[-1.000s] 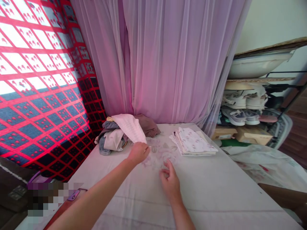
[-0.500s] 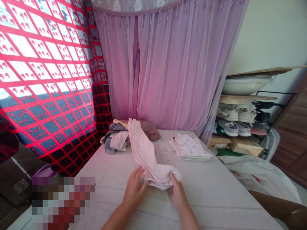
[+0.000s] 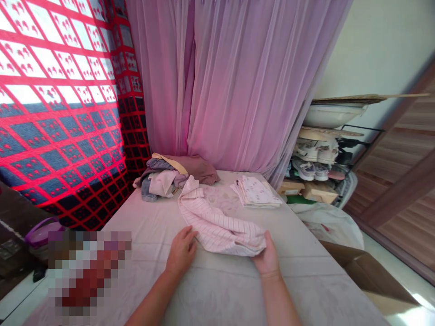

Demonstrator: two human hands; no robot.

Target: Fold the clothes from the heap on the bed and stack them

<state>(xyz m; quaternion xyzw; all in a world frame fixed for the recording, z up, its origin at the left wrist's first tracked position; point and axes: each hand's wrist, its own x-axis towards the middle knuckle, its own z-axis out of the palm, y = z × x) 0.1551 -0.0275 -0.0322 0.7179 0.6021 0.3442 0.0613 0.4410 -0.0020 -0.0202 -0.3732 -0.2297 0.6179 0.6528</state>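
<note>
A pale pink garment with thin stripes (image 3: pixel 220 226) lies loosely bunched across the bed-like surface, its far end near the clothes pile. I cannot tell what kind of garment it is. My right hand (image 3: pixel 268 257) grips its near right end, with the thumb on top and the other fingers under the cloth. At the garment's left edge rests my left hand (image 3: pixel 181 251), its fingers loosely bent and the tips at the cloth, not wrapped round it. A stack of folded white printed cloths (image 3: pixel 258 192) sits beyond the right hand.
A heap of crumpled clothes (image 3: pixel 166 176) lies at the back left of the pale sheet (image 3: pixel 217 290). Purple curtains (image 3: pixel 238 90) hang behind. On the right stand a shoe rack (image 3: pixel 316 158) and an open cardboard box (image 3: pixel 363 267). A purple-handled bucket (image 3: pixel 44 231) is at left.
The garment's near end has moved right with my right hand, and its far end has come off the clothes pile towards me. My left hand has slid left, loosening from the cloth.
</note>
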